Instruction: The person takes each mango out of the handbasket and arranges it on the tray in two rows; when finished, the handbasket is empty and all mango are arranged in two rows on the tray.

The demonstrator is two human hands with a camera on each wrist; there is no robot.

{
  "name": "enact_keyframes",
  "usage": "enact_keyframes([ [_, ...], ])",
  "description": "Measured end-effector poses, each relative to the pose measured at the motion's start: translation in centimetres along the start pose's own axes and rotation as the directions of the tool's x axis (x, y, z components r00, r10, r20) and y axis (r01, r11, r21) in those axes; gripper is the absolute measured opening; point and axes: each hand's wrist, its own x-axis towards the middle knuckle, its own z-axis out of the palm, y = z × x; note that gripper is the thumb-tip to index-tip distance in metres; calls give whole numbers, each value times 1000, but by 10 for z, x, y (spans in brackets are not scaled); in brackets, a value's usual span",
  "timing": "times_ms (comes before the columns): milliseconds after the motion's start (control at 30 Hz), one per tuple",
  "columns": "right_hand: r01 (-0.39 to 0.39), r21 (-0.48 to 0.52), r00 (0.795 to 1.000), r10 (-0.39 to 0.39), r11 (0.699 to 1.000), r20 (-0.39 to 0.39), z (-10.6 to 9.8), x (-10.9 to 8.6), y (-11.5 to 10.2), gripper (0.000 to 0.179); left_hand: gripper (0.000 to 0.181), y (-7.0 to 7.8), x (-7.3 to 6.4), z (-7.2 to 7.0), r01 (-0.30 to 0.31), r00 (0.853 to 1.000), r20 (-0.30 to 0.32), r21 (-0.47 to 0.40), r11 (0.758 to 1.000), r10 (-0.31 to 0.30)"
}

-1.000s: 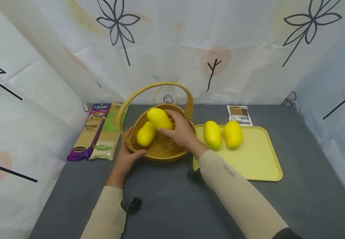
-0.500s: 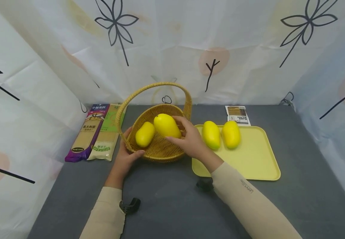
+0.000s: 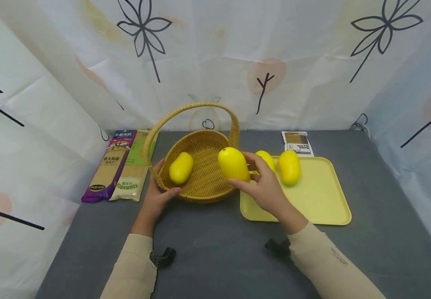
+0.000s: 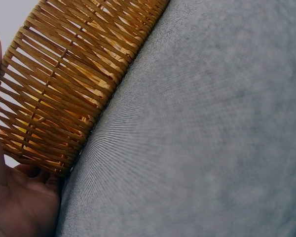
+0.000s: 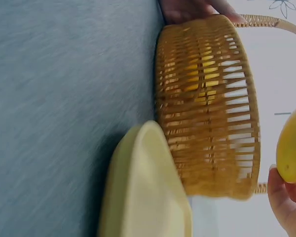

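A yellow mango (image 3: 234,164) is gripped by my right hand (image 3: 265,187), held in the air over the basket's right rim. The right wrist view shows the same mango (image 5: 292,148) between the fingertips, higher than the rim. My left hand (image 3: 157,199) holds the left side of the woven basket (image 3: 205,193), its thumb over the rim. In the left wrist view the palm (image 4: 27,202) lies against the wickerwork (image 4: 69,89). One mango (image 3: 181,168) lies inside the basket at the left. Two more lie on the yellow tray (image 3: 323,199): a mango (image 3: 289,167) and a partly hidden mango (image 3: 265,159).
Two long pasta packs, one purple (image 3: 107,170) and one green (image 3: 131,174), lie left of the basket. A small white and brown packet (image 3: 298,143) lies behind the tray. The basket's tall handle (image 3: 193,107) arches over it. A patterned curtain (image 3: 215,54) encloses the grey table (image 3: 215,249).
My right hand has lifted a mango out of the basket's middle and carried it right, to the rim near the tray. The left hand keeps its hold on the basket.
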Motion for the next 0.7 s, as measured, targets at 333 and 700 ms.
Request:
enact_keyframes([
  [333,-135,-106,991,133,985,-24,-27,-30,20,79,99,0,0,1,0,1000,1,12,1000,0],
  [700,-207,-249,977,215,946,6,-45,-54,30,77,101,-2,0,0,10,1000,-6,7,1000,-10],
])
